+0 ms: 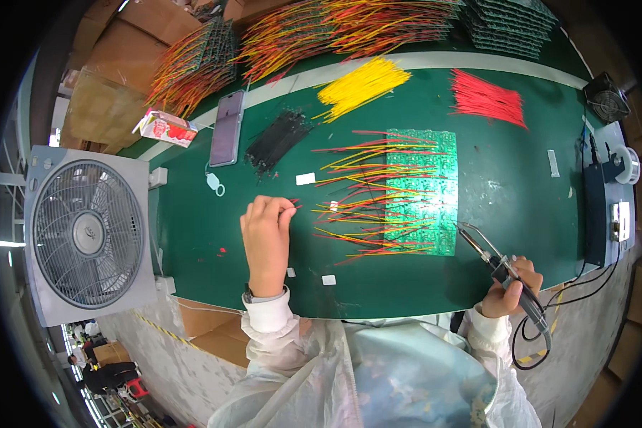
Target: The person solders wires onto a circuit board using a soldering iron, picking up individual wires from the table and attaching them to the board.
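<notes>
My left hand [266,235] rests on the green table mat [207,228] with its fingertips pinched on a short red wire [294,205], left of a green circuit board panel [422,191]. Red and yellow wires [357,207] stick out leftward from that panel. My right hand [512,289] grips a soldering iron [486,253] by its handle near the table's front right edge. The iron's tip points up-left, close to the panel's lower right corner.
Loose piles of yellow wires [364,84], red wires [486,98] and black wires [278,139] lie at the back. A phone [227,128], a small carton [165,128], a box fan [85,234], a black soldering station [595,214] and stacked wired boards [321,28] surround them.
</notes>
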Motion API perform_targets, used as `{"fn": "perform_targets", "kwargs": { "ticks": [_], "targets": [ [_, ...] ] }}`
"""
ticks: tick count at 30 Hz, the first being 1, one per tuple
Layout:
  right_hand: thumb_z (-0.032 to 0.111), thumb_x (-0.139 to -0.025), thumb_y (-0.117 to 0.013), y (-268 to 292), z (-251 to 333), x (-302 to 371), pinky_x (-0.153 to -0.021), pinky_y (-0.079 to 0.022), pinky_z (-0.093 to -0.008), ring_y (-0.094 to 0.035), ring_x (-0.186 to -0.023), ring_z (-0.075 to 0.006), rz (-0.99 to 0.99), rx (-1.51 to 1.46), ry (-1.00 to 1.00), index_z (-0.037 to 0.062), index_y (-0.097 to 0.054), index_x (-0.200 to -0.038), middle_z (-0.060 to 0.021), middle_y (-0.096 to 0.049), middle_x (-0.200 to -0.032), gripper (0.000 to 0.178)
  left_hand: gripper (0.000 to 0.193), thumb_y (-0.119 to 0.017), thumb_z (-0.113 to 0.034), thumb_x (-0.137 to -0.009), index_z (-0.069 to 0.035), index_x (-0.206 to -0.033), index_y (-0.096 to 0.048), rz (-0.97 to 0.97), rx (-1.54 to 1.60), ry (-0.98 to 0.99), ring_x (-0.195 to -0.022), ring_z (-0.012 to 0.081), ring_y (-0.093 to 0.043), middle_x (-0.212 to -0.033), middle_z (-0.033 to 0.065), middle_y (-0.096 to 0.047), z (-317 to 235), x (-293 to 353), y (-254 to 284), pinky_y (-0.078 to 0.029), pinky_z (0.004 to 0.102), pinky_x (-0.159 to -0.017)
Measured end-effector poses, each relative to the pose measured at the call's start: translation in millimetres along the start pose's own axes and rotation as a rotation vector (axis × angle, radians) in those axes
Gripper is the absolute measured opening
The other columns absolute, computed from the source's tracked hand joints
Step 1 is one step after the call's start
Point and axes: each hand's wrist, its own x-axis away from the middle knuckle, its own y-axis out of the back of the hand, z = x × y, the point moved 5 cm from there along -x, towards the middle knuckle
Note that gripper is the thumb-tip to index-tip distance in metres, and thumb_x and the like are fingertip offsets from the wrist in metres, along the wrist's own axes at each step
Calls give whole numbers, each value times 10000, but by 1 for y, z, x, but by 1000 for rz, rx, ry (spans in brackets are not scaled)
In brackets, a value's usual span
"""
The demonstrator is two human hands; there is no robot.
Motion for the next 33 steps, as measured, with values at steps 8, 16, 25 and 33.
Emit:
{"fn": "perform_targets", "kwargs": {
  "ticks": [8, 16, 25, 33],
  "targets": [
    [361, -834, -543, -4, 5, -3, -529, -355, -324, -426, -541, -170, 26, 26, 14, 26, -405, -786, -130, -502, -652, 366, 51, -563, -49, -841, -36, -883, -537, -72, 38, -120, -799, 238, -524, -862, 79, -542, -35, 3, 12, -382, 357, -765],
    [302, -803, -524, -5, 12, -9, -533, -333, -290, -390, -539, -147, -27, 17, -4, 17, -419, -757, -132, -496, -649, 307, 179, -680, -16, -692, -78, -826, -580, 50, 415, -440, -746, 209, -525, -807, 34, -543, -144, 11, -18, -378, 328, -731],
    [303, -800, -530, -1, 18, -11, -512, -356, -280, -416, -500, -157, 18, 106, -32, 16, -430, -754, -143, -511, -625, 306, 171, -699, -55, -639, -123, -760, -599, 67, 252, -485, -871, 189, -497, -1008, 0, -521, -169, -1, -54, -348, 348, -776],
    [341, -803, -580, 1, 12, -8, -508, -381, -321, -447, -517, -195, 137, 37, -18, -1, -437, -782, -171, -520, -666, 372, 199, -689, -24, -621, -122, -749, -573, 77, 254, -541, -850, 189, -504, -1002, -5, -536, -170, -1, -52, -361, 364, -762]
  ]
}}
